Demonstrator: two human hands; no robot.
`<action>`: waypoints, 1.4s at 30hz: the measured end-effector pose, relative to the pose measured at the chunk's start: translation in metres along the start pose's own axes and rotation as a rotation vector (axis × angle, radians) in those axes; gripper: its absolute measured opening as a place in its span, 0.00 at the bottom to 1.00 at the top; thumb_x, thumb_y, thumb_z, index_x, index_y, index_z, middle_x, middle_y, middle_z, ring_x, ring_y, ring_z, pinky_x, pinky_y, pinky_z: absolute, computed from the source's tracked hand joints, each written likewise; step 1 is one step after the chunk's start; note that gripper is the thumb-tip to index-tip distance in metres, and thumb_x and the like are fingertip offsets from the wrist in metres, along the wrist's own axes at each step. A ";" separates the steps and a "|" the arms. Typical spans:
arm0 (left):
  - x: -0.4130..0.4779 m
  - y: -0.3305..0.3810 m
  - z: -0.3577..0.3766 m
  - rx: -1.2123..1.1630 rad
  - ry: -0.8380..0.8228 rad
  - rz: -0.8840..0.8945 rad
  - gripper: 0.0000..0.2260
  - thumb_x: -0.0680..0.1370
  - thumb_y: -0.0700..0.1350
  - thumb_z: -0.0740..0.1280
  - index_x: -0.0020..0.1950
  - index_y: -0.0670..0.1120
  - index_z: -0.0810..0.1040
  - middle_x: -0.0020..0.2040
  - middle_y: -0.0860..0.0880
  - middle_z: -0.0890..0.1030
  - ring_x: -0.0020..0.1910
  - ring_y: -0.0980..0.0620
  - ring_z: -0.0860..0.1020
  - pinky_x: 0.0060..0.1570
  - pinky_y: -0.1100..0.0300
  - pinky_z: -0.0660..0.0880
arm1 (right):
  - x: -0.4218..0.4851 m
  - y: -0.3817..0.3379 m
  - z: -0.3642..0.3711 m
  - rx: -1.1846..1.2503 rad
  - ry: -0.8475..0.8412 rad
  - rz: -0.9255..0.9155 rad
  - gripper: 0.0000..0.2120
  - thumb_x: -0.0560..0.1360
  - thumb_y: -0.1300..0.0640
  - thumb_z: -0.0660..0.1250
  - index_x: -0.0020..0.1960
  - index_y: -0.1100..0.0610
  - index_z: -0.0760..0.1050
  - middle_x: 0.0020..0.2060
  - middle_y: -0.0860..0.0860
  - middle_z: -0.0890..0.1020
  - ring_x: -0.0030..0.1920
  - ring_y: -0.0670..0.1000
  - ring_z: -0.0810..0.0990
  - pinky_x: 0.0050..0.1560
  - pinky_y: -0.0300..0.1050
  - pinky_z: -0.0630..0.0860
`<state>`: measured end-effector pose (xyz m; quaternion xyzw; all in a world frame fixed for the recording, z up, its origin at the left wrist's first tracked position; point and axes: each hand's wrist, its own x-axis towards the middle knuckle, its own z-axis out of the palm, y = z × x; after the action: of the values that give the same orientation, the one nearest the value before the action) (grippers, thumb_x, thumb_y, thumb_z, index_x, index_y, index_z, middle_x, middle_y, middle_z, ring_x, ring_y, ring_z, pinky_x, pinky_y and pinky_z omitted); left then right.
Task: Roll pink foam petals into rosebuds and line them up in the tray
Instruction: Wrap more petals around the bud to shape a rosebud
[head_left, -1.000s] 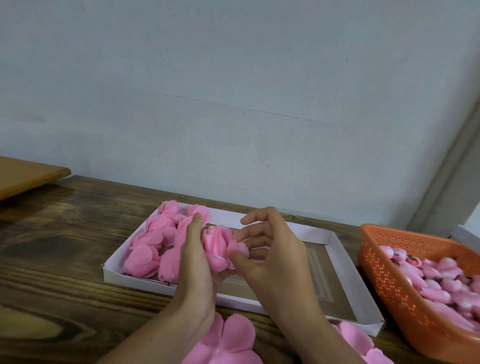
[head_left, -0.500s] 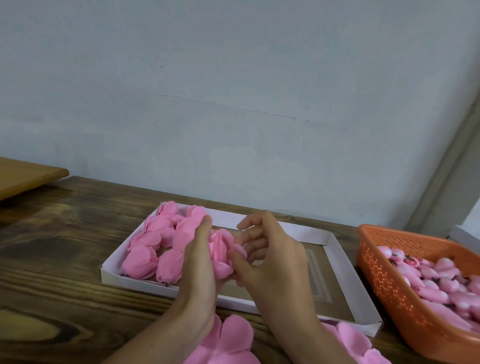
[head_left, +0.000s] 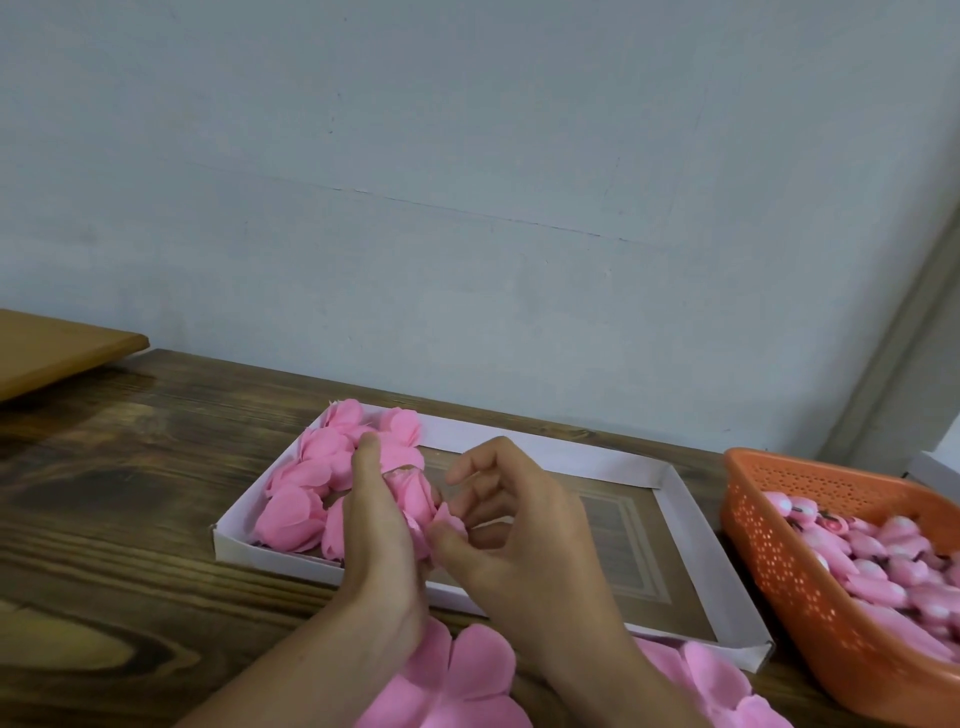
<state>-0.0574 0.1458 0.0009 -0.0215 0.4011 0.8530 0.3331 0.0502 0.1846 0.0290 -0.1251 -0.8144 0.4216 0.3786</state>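
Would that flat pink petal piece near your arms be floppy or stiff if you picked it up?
Probably floppy: the flat pink petal piece looks thin, and the same pink stuff curls tightly in the rosebud the left hand holds. Being thin, it is likely light, and lying flat on the table, it shouldn't roll.

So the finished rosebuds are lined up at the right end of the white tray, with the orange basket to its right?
No: the head view shows the rosebuds at the left end of the white tray. The orange basket is indeed to its right.
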 end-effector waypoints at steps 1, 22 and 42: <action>-0.001 0.000 0.000 -0.009 0.012 -0.004 0.29 0.70 0.72 0.65 0.44 0.44 0.80 0.30 0.45 0.79 0.30 0.48 0.80 0.35 0.56 0.75 | 0.000 0.000 0.000 0.026 -0.005 0.001 0.11 0.72 0.56 0.76 0.47 0.45 0.76 0.36 0.46 0.83 0.36 0.49 0.84 0.38 0.47 0.84; 0.000 0.002 -0.001 -0.136 -0.094 0.036 0.29 0.66 0.75 0.64 0.29 0.48 0.77 0.29 0.48 0.73 0.26 0.50 0.73 0.27 0.61 0.70 | -0.001 0.007 0.005 -0.070 0.016 0.026 0.16 0.68 0.65 0.80 0.41 0.45 0.80 0.40 0.39 0.85 0.43 0.42 0.86 0.44 0.39 0.84; -0.024 0.003 0.005 -0.140 -0.246 0.140 0.33 0.76 0.70 0.62 0.55 0.39 0.81 0.57 0.36 0.83 0.52 0.41 0.85 0.43 0.54 0.78 | -0.011 0.016 0.017 -0.238 0.180 -0.190 0.14 0.68 0.61 0.80 0.48 0.48 0.83 0.46 0.40 0.86 0.45 0.42 0.85 0.46 0.48 0.82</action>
<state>-0.0391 0.1343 0.0135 0.0883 0.2975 0.8962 0.3171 0.0434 0.1791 0.0049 -0.1290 -0.8296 0.2717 0.4705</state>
